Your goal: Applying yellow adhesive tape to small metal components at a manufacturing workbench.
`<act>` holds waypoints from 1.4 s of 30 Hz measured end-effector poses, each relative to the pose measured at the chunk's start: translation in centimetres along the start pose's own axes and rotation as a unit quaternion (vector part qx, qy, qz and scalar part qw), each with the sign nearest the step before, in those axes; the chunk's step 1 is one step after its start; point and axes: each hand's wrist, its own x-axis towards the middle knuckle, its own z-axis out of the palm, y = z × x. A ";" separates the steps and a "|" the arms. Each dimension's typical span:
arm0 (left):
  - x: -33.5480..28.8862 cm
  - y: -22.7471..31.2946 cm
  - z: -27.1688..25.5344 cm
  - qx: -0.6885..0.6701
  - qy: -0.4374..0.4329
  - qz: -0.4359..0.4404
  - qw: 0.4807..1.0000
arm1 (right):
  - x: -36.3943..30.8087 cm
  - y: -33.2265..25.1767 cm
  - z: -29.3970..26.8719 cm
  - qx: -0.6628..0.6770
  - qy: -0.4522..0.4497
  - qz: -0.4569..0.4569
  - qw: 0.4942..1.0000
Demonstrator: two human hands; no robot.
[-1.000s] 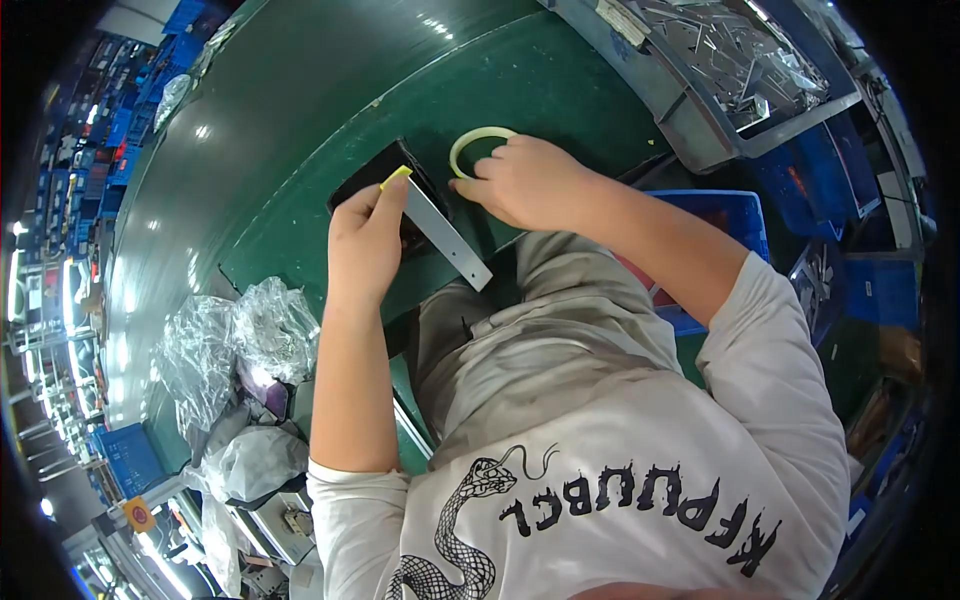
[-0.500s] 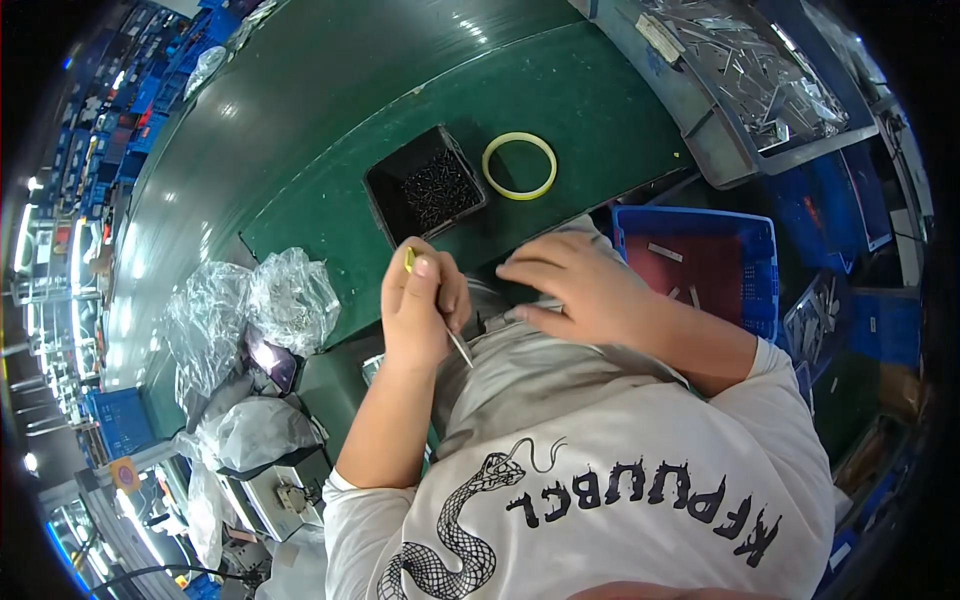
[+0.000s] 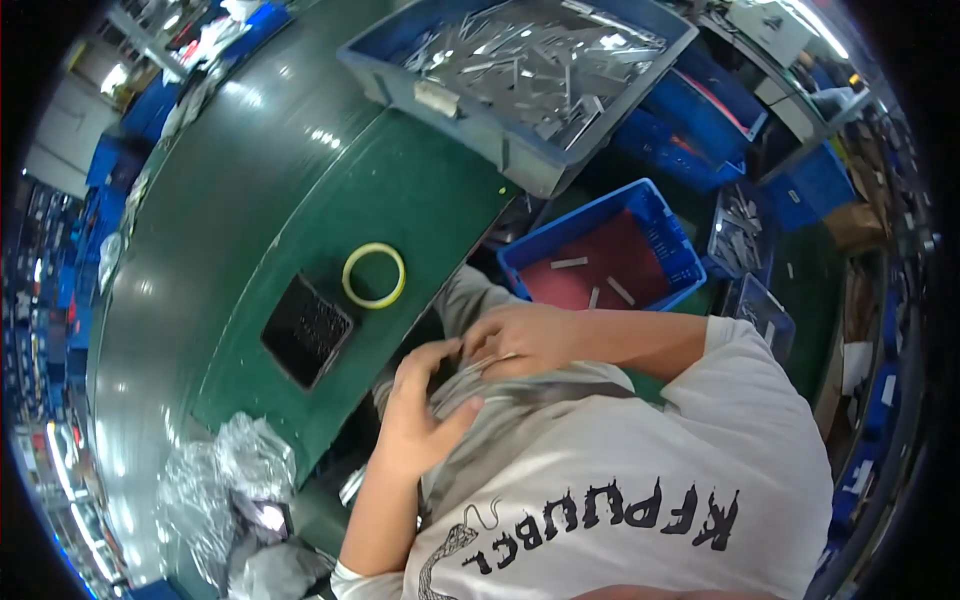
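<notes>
Green bench held a yellow ring beside a black box! My left hand spread wide, released; my right hand curled, its hold I couldn't tell.

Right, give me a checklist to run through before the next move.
1. Left hand free: ok, thumb and fingers apart, nothing visible between them.
2. Right hand free: cannot tell, it is curled and its inside is hidden.
3. Tape flat on the table: ok.
4. Black box upright: ok, dark small parts inside.
5. Grey bin stocked: ok, many metal pieces.
6. Blue crate empty: not ok, strips lie inside.
</notes>
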 end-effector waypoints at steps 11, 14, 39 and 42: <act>-5.8 -4.3 -2.1 -0.032 0.055 -0.145 0.987 | -9.5 -1.1 -13.5 -0.405 0.302 0.083 0.859; -4.9 -4.0 -1.8 -0.002 0.076 -0.136 0.988 | -4.9 -1.5 -19.1 -0.428 0.461 0.119 0.769; -5.8 -4.3 -2.7 0.159 0.000 -0.055 0.986 | 8.4 -8.7 -26.5 -0.391 0.421 0.114 0.811; -6.0 -3.9 -2.1 0.152 0.045 -0.051 0.986 | 10.5 -13.5 -16.3 -0.336 0.311 0.093 0.884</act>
